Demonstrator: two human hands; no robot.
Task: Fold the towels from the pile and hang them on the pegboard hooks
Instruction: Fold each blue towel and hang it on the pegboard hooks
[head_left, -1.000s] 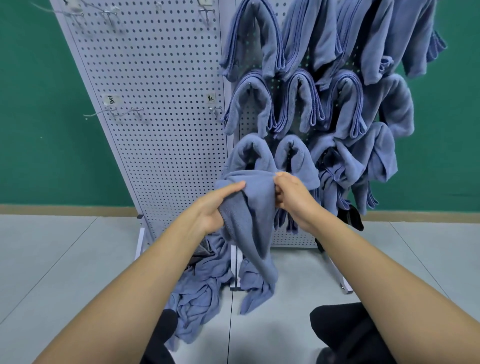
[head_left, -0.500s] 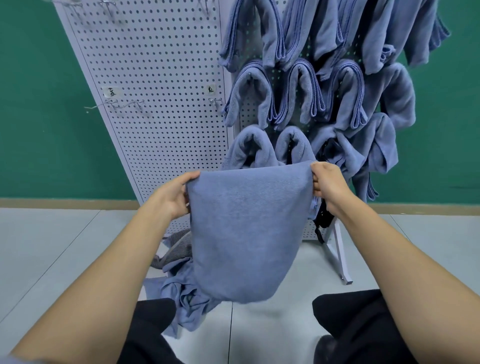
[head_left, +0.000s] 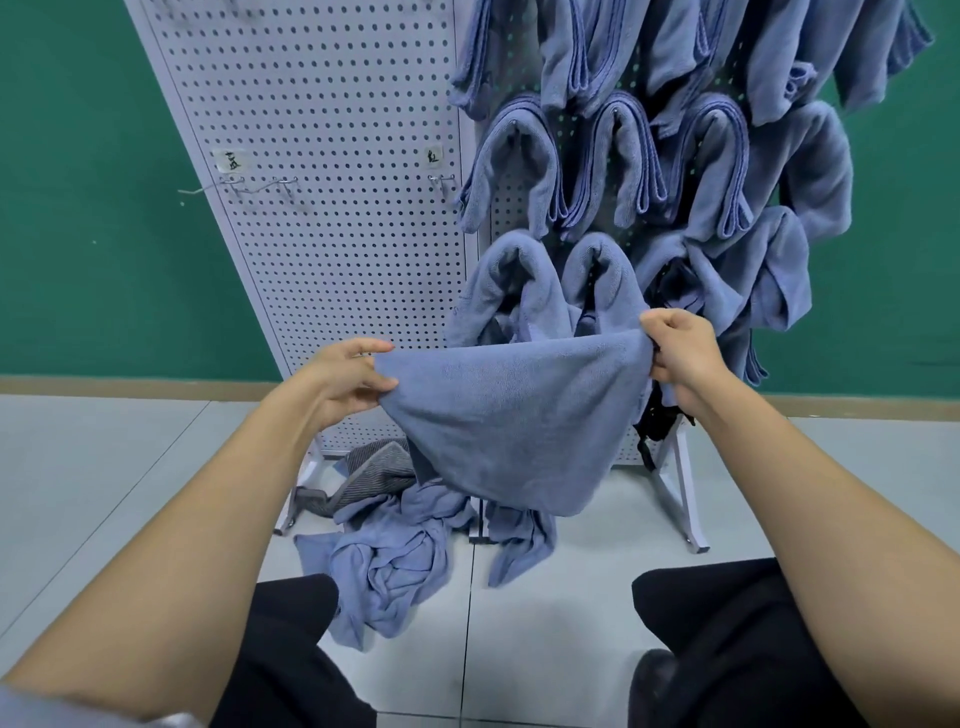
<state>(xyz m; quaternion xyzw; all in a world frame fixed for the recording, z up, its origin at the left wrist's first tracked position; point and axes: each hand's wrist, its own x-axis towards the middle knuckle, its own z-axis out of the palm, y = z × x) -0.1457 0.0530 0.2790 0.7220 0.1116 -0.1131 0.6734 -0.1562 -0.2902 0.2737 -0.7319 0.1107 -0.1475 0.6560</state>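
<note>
I hold a blue towel stretched between both hands in front of the white pegboard. My left hand pinches its left top corner and my right hand grips the right top corner. The towel sags in a rounded fold below its taut top edge. On the floor beneath it lies the pile of crumpled blue towels. Several folded blue towels hang on hooks over the right half of the pegboard.
Bare hooks stick out from the left panel, and another hook sits near its right edge. A grey striped cloth lies by the stand's white feet. My black-trousered knees flank the pile. Behind is a green wall.
My hands went from bunched together on the towel to wide apart, spreading it flat. Since half a second ago the towel's lower part has drawn up shorter and sags more.
</note>
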